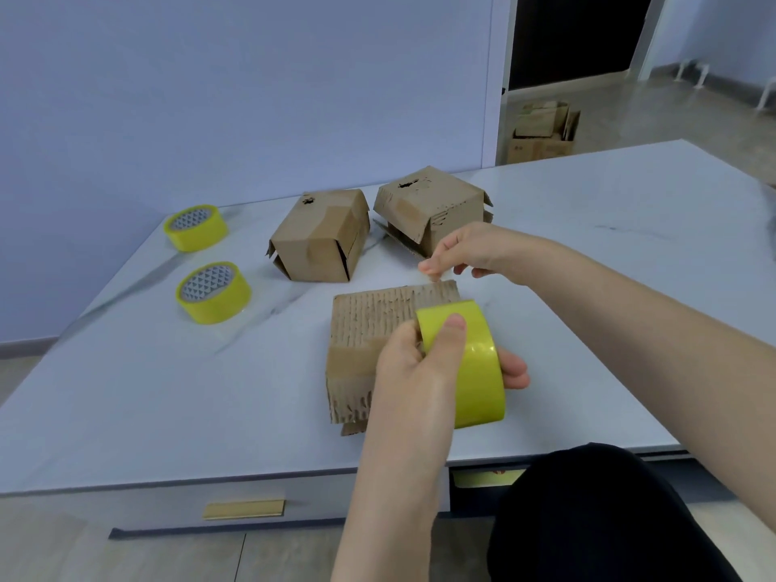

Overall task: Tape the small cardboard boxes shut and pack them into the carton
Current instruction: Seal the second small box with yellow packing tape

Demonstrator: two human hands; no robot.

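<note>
Firstly the surface: a pale marble-look tabletop (pixel 168 392) with faint grey veins, and brass drawer handles (pixel 243 509) on its front. It stands against a plain bluish wall (pixel 252 98). At the upper right a dark doorway (pixel 575 35) opens onto a shiny floor where a stack of cartons (pixel 541 132) sits.

The near cardboard box (pixel 369 325) lies flat near the table's front edge. Its torn corrugated face is up and its long axis runs roughly away from the person. A band of brown tape crosses it, and loose flaps show at its near end.

The left hand (pixel 415 367) grips a yellow tape roll (pixel 478 367), held on edge over the box's right side, with the thumb on top and the fingers curled underneath. The right hand (pixel 470 249) hovers at the box's far edge with thumb and forefinger pinched together; I cannot tell whether a tape end lies between them.

Further back sit two more small boxes, the left box (pixel 319 237) and the right box (pixel 432 207), side by side and apart, both with flaps ajar. Well to the left, two spare yellow rolls lie flat, the far roll (pixel 196 226) and the nearer roll (pixel 214 292)
</note>
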